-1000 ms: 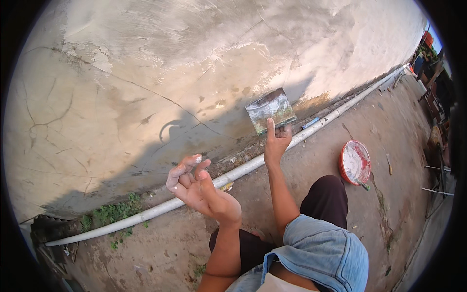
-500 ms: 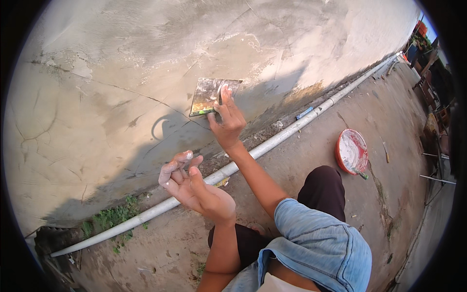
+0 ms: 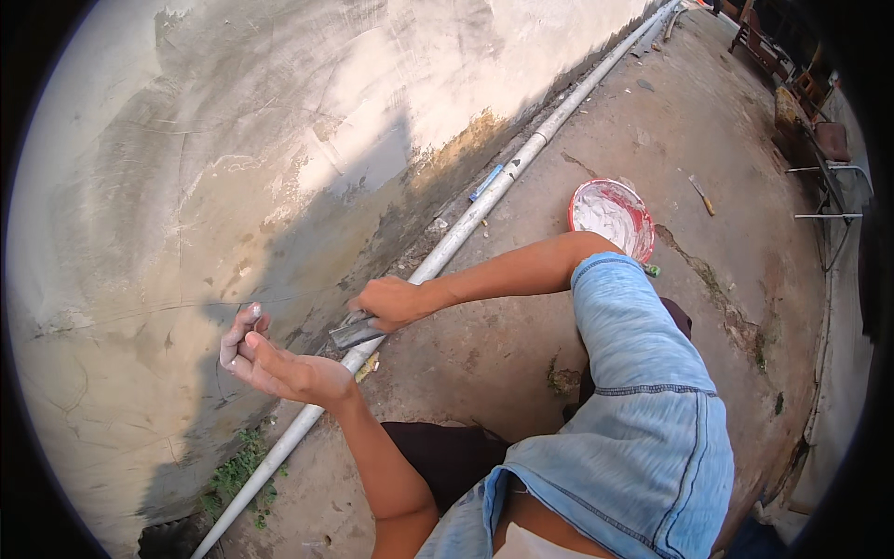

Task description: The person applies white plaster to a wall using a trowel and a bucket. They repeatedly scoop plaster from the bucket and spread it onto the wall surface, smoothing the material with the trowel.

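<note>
My right hand [image 3: 391, 303] is closed around a flat plastering trowel [image 3: 356, 333]. Its blade is tilted and slightly blurred, beside the white pipe [image 3: 296, 430] at the foot of the wall. To the left, my left hand [image 3: 284, 365] hangs in front of the wall. Its fingers are loosely bent and apart, smeared with white paste, with nothing visible in them. The plaster wall [image 3: 214, 242] shows pale and grey patches, a thin crack and a shadow across its lower part.
Behind my right arm, a red bowl [image 3: 573, 219] of white paste stands on the concrete floor [image 3: 521, 363]. A knife-like tool [image 3: 702, 196] lies beyond it. A small blue object [image 3: 486, 183] rests by the pipe. Weeds [image 3: 244, 475] grow at the wall's base; furniture [image 3: 810, 130] stands far right.
My right hand has brought the trowel down from the wall surface to beside the pipe, and its blade has turned. My left hand stays loosely bent. The view has shifted.
</note>
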Demonstrator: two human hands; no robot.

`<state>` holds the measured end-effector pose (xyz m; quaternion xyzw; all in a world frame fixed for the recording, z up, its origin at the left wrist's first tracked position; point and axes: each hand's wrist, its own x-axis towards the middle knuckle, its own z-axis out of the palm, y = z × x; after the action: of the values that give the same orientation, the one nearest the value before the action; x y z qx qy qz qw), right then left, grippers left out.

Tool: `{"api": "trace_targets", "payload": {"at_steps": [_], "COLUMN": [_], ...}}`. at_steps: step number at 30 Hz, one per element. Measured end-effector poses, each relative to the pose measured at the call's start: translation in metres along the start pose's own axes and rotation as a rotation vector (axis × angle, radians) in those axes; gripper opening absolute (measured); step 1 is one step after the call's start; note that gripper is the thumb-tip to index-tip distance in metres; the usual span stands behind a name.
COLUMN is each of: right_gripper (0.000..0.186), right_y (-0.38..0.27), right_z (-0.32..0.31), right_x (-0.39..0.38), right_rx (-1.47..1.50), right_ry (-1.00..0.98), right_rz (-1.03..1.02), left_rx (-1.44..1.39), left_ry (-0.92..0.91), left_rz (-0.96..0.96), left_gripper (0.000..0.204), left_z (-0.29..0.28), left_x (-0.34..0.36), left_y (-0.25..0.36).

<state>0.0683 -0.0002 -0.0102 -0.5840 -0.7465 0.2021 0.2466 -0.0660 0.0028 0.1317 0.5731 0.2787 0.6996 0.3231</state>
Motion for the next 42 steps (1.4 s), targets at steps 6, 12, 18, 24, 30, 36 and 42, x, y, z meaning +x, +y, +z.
{"api": "trace_targets", "payload": {"at_steps": [6,12,18,24,30,36,42], "right_gripper": [0.031,0.040,0.034,0.028,0.035,0.045,0.044], "right_y": [0.104,0.186,0.193,0.200,0.199,0.204,0.183], "right_z": [-0.113,-0.082,-0.011,-0.011,-0.067,-0.109,-0.081], "right_x": [-0.136,-0.248,-0.293,-0.305,-0.347,-0.449,-0.505], "right_rx": [0.214,1.542,1.910,1.787,0.783,-0.090,-0.215], "right_ry": [0.039,0.603,0.519,0.436,0.086,0.113,0.121], "right_rz": [0.376,0.598,0.777,0.769,0.536,0.811,1.028], "left_rx": [0.226,0.425,0.319,0.212,0.235,0.069,-0.846], "left_ry": [-0.496,-1.001,-1.009,-0.610,-0.234,-0.253,-0.282], "left_rz": [-0.210,-0.549,-0.893,-1.061,-1.139,-1.245,-1.696], "left_gripper": [0.047,0.042,0.050,0.050,0.043,0.040,0.039], "left_z": [0.070,0.138,0.164,0.182,0.177,0.162,0.166], "left_x": [-0.059,-0.200,-0.341,-0.364,-0.341,-0.311,-0.335], "left_y": [0.006,-0.084,-0.099,-0.110,-0.126,-0.160,-0.203]}}
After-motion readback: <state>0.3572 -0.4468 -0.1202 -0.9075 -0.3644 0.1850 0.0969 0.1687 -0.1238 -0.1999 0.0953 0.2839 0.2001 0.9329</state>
